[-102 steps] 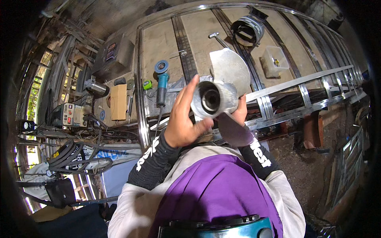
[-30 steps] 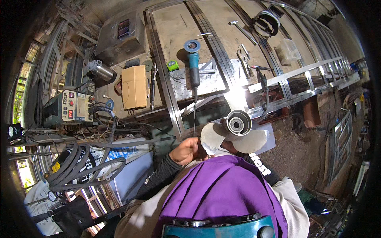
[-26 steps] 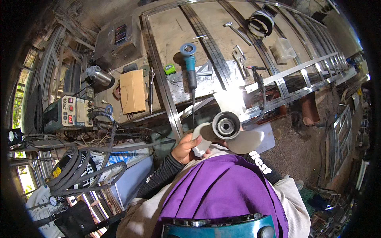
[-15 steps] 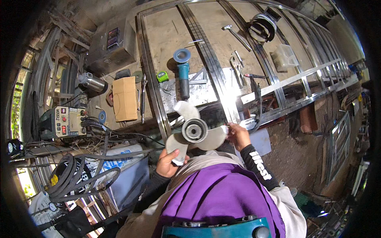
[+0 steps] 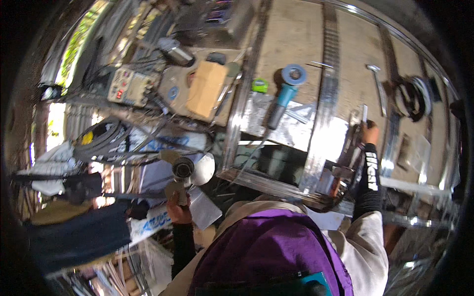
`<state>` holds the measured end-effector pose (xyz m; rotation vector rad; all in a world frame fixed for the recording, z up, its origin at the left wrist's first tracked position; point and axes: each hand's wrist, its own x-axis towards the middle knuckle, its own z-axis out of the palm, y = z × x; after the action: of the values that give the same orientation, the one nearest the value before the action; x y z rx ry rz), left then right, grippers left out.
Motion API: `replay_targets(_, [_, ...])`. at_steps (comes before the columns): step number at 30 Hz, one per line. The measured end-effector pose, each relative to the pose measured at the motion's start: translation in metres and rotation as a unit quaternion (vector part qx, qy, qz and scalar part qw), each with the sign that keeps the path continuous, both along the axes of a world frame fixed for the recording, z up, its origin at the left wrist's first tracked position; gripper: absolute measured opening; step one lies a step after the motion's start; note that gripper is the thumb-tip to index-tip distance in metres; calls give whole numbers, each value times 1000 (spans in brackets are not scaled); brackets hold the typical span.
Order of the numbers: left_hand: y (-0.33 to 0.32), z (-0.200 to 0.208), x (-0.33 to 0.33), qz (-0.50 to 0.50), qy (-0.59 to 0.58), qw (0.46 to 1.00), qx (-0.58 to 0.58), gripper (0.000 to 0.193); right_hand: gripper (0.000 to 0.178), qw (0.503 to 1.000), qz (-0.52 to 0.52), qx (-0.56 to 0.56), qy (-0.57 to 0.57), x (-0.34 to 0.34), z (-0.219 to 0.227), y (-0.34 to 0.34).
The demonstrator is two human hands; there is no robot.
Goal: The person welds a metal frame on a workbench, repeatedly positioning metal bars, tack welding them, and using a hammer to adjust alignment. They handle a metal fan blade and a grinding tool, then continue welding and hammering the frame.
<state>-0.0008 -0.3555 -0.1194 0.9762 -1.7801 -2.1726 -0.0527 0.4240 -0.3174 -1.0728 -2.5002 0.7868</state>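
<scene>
My left hand grips one blade of a three-bladed metal fan blade, held low over the left side with its round hub facing up. Stretched out over the bench is my right hand, its fingers curled in beside a small metal cylinder and a pair of locking pliers. What its fingers close on is too small and blurred to make out. A blue angle grinder lies left of that hand, and a hammer lies beyond it.
Steel tube framing crosses the bench. A green tape measure, brown cardboard, a metal flask and a welding machine stand leftward. Coiled cables hang below it. A clear plastic box sits at right.
The view has swung left. My left hand has carried the fan blade away to the left. My right hand has let go of the blade and reached forward to the tools on the bench.
</scene>
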Motion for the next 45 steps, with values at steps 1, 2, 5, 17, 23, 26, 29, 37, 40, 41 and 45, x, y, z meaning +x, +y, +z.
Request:
replay_targets(1, [-13, -4, 25, -48, -40, 978, -198, 29, 31, 998, 9, 32, -57, -15, -2, -2])
replay_targets(2, [-22, -5, 52, -96, -89, 914, -384, 28, 33, 991, 17, 69, -112, -28, 1, -5])
replay_targets(5, [-42, -24, 127, -67, -207, 826, -520, 29, 30, 990, -37, 32, -134, -43, -4, -9])
replay_targets(17, [-56, -112, 322, -134, -632, 583, -492, 33, 20, 979, 51, -101, 170, -77, 57, -82])
replay_targets(23, [-70, -142, 303, -198, -630, 571, -487, 36, 19, 952, 262, -110, 114, -147, 113, -280])
replay_targets(26, [-85, -147, 302, -208, -630, 567, -488, 38, 30, 972, 209, -31, 99, -150, 89, -287])
replay_targets(29, [-108, -147, 317, -209, -637, 559, -488, 40, 44, 978, 182, 10, 105, -123, 74, -277])
replay_targets(37, [-136, -172, 304, -101, -610, 615, -490, 38, 30, 964, 210, 149, -62, -85, -2, -250])
replay_targets(40, [-146, -184, 283, -105, -598, 631, -483, 38, 28, 964, 199, 86, -153, -94, 26, -265])
replay_targets(41, [-149, -195, 275, -103, -595, 640, -474, 38, 29, 948, 242, 127, -164, -95, 35, -260])
replay_targets(45, [-166, -210, 246, -102, -579, 661, -467, 38, 25, 979, 134, 81, -128, -90, 25, -268])
